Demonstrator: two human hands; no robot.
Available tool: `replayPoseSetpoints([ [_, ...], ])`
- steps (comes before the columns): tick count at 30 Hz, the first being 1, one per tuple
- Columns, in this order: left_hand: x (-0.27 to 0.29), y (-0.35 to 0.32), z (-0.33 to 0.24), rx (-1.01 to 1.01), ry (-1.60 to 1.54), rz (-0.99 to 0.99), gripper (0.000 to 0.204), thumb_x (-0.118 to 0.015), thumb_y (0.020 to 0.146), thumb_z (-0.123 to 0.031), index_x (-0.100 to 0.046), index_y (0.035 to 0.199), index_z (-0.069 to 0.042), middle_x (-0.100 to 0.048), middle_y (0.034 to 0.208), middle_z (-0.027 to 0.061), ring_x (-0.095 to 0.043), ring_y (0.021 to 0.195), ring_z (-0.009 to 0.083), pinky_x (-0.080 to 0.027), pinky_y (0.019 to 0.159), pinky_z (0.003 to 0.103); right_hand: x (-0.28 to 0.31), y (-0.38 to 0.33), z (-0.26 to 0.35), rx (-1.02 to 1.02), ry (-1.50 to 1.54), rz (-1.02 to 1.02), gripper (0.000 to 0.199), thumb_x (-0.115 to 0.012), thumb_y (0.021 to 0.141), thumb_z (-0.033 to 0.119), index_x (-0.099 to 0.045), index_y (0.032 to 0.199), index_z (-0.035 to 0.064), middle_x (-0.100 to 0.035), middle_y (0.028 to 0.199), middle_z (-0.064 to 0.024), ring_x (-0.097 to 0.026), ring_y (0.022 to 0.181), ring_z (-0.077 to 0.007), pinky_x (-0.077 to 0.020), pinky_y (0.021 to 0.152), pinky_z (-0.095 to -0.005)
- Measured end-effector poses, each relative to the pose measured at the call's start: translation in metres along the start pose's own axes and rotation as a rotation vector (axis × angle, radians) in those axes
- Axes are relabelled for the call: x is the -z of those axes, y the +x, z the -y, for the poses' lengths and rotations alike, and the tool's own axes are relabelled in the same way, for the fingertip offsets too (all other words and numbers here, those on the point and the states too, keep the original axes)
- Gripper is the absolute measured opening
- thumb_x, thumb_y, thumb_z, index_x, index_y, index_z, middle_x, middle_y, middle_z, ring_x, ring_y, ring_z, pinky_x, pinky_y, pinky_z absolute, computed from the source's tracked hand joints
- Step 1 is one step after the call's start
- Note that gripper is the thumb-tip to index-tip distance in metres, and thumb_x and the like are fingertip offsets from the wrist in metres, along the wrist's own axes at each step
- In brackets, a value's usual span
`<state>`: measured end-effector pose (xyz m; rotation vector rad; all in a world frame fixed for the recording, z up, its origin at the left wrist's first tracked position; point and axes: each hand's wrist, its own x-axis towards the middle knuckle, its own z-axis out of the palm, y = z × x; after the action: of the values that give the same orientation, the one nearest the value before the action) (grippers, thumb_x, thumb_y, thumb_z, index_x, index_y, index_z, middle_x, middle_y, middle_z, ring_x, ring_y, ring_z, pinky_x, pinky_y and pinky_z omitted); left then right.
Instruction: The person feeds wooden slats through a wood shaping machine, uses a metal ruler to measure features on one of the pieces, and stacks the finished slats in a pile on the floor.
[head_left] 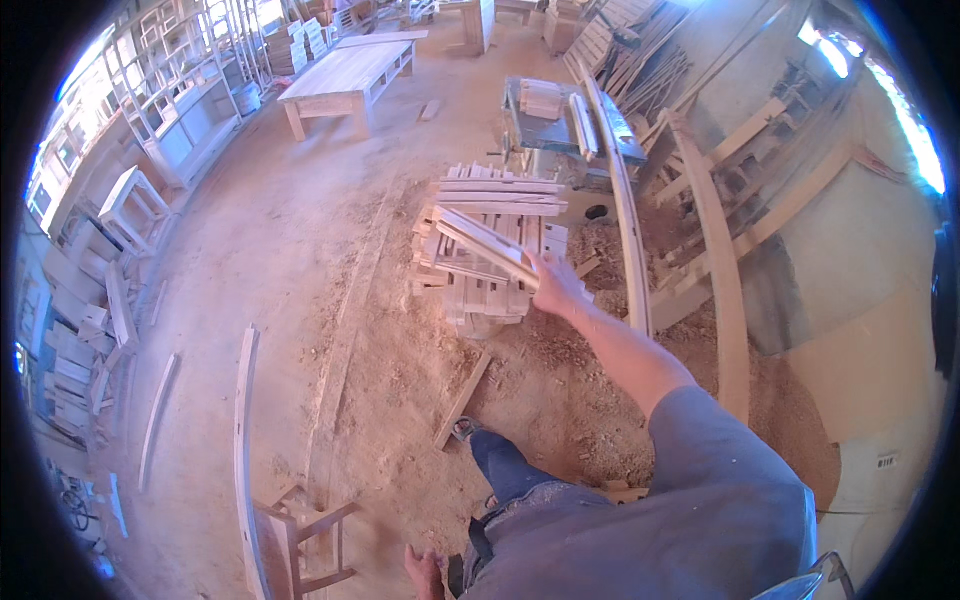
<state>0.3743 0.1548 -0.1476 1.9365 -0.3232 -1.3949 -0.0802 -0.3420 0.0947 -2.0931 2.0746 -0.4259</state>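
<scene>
My right hand (556,284) reaches forward over a stack of cut wooden pieces (490,298). Its fingers are closed round the near end of a pale wooden strip (478,238), which slants across the top of the stack toward the far left. More strips (502,188) lie side by side on the stack's far part. Low by my hip hangs my left hand (425,574), with nothing visible in it and its fingers loosely bent and apart. The nearest thing to it is a small wooden frame with legs (318,530).
A machine table (548,132) bears wood pieces and a long board (622,210). Another curved-looking board (715,260) leans at the right. Sawdust and a loose batten (463,400) lie by my foot. Farther off stands a low wooden table (345,75); long strips (243,440) lie at left.
</scene>
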Motion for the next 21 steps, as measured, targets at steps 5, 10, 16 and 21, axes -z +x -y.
replayPoseSetpoints([
  [5,-0.019,0.004,-0.011,0.092,-0.021,0.011,0.079,-0.061,0.09,0.004,-0.02,0.157,0.008,-0.064,0.082,0.0133,-0.066,0.065,0.0211,-0.053,0.053,0.031,-0.049,0.103,-0.063,0.071,-0.131,0.001,0.066,-0.069,0.071,0.002,-0.06,0.136,0.0106,-0.056,0.133,-0.0173,-0.051,0.126,-0.039,-0.0461,0.103,-0.0488],
  [10,-0.058,-0.004,-0.111,0.167,-0.022,-0.122,0.077,-0.06,0.091,0.004,-0.021,0.157,0.009,-0.065,0.09,0.0149,-0.066,0.068,0.0206,-0.053,0.055,0.03,-0.111,0.119,-0.052,0.196,0.019,-0.146,0.038,-0.066,0.076,0.003,-0.071,0.113,0.0072,-0.067,0.11,-0.0147,-0.059,0.115,-0.037,-0.0504,0.097,-0.0471],
  [16,-0.102,-0.002,-0.182,0.079,0.033,-0.137,0.073,-0.064,0.092,-0.001,-0.028,0.156,0.008,-0.066,0.096,0.0134,-0.067,0.073,0.0188,-0.055,0.063,0.03,-0.122,0.176,-0.029,-0.05,0.26,0.059,0.043,-0.062,0.079,0.005,-0.068,0.122,0.0033,-0.068,0.118,-0.0193,-0.058,0.121,-0.0385,-0.0488,0.1,-0.0468],
  [21,-0.113,-0.001,-0.17,0.069,0.053,-0.162,0.072,-0.065,0.091,-0.003,-0.033,0.155,0.007,-0.065,0.095,0.0102,-0.064,0.075,0.016,-0.055,0.067,0.03,-0.133,0.196,-0.022,-0.111,0.173,-0.049,0.051,-0.062,0.082,0.011,-0.061,0.133,0.0055,-0.063,0.128,-0.0221,-0.058,0.122,-0.0387,-0.0464,0.104,-0.048],
])
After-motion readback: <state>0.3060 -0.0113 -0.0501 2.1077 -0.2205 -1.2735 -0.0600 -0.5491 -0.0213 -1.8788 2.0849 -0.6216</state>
